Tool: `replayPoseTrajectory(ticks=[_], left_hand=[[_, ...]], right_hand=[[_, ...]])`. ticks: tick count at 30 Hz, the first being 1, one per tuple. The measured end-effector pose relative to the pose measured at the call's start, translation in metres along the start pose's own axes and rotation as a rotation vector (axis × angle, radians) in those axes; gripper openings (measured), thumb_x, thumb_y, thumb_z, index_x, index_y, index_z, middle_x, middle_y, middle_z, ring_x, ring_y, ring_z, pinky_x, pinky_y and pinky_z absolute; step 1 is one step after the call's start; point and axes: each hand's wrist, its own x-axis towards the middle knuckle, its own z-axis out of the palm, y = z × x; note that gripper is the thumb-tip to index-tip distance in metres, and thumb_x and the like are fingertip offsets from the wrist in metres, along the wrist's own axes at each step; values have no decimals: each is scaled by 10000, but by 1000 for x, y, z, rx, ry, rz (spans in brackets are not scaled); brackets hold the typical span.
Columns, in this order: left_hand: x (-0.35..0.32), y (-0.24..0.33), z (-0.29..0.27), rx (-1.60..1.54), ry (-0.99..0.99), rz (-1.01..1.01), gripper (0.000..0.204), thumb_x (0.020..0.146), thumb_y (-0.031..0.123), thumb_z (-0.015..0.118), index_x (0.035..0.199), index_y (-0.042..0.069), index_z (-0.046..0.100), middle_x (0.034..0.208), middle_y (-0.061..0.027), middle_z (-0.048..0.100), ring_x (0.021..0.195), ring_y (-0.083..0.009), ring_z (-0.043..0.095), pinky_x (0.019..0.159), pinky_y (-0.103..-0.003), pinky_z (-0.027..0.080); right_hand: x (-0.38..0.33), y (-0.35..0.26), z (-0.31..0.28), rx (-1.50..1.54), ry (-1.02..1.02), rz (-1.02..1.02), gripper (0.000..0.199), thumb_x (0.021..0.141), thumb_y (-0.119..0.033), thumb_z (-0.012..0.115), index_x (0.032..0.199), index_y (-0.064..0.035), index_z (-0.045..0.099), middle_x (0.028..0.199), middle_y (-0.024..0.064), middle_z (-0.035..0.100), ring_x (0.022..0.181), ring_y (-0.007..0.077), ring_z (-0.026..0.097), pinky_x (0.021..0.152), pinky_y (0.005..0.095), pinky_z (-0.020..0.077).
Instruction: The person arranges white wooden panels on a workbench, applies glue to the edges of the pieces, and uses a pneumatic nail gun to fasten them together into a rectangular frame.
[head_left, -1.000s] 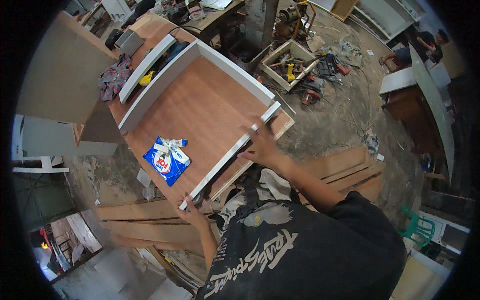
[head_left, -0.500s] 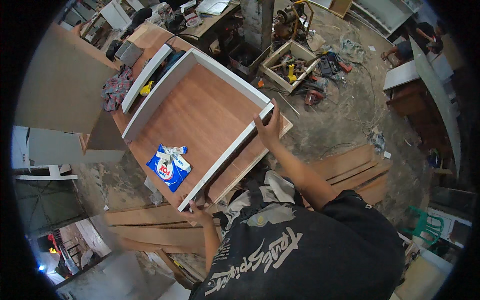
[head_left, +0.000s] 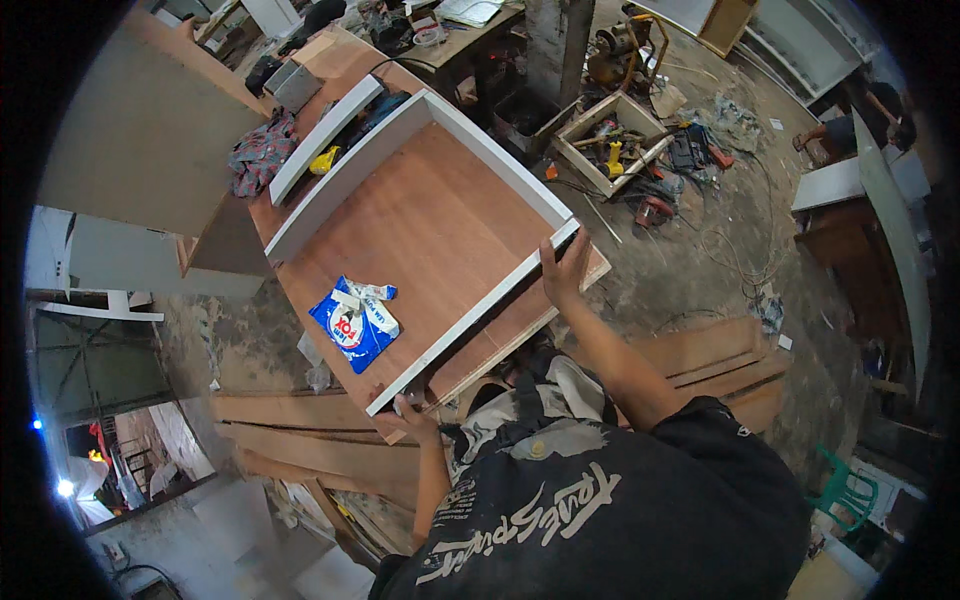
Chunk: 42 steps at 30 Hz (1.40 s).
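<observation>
A long white board (head_left: 475, 313) stands on edge along the near side of a brown wooden panel (head_left: 430, 205). My left hand (head_left: 416, 421) grips its near left end, fingers partly hidden by the board. Close to the far right corner, my right hand (head_left: 563, 272) is closed around the same board, where it meets a white side board (head_left: 500, 160). Another white board (head_left: 345, 180) runs along the far left, so the pieces outline a frame. On the panel inside lies a crumpled blue and white plastic packet (head_left: 357, 325).
A loose white strip (head_left: 325, 140), a plaid cloth (head_left: 263, 152) and grey blocks (head_left: 294, 86) lie beyond the frame. On the floor at right are a wooden tool box (head_left: 613, 145), power tools and cables. Planks (head_left: 320, 445) lie below the table, and a person (head_left: 870, 125) is at far right.
The whole view has shifted, so the scene sits a little further right. Both hands stay on the white board; it looks nearly unmoved against the panel.
</observation>
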Motion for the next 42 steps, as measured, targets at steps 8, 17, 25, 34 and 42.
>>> replayPoseTrajectory(ticks=[8, 17, 25, 34, 42], left_hand=[[10, 62, 15, -324, -4, 28, 726, 975, 280, 621, 1491, -54, 235, 1467, -240, 380, 1374, -349, 384, 1149, -474, 319], [17, 8, 10, 14, -16, 249, 757, 990, 333, 590, 1526, 43, 140, 1386, -288, 460, 1109, -328, 611, 847, -425, 567], [8, 17, 9, -622, -194, -164, 786, 955, 318, 644, 1507, 80, 137, 1441, -216, 340, 1211, -372, 541, 868, -499, 622], [7, -15, 5, -602, -268, -300, 665, 981, 320, 614, 1467, 39, 259, 1359, -190, 441, 1131, -330, 591, 847, -432, 605], [32, 33, 19, -241, -75, 192, 593, 1033, 261, 545, 1501, 95, 221, 1363, -178, 489, 1035, -340, 634, 846, -469, 574]], right_hand=[[3, -1, 6, 16, 60, -67, 810, 940, -569, 513, 1416, 54, 307, 1279, 272, 412, 1206, 425, 401, 1088, 554, 251], [5, 1, 9, -7, 86, -55, 810, 939, -561, 498, 1407, 72, 306, 1285, 286, 401, 1217, 441, 393, 1074, 559, 280], [3, 9, 12, -19, 86, -48, 815, 933, -554, 507, 1401, 84, 310, 1254, 287, 413, 1199, 450, 403, 1069, 578, 276], [6, 23, 14, -63, 126, -41, 821, 935, -559, 499, 1396, 91, 303, 1262, 306, 402, 1201, 460, 388, 1068, 580, 271], [4, 15, 18, -49, 119, -90, 834, 949, -553, 497, 1390, 123, 289, 1256, 313, 397, 1221, 464, 380, 1088, 585, 236]])
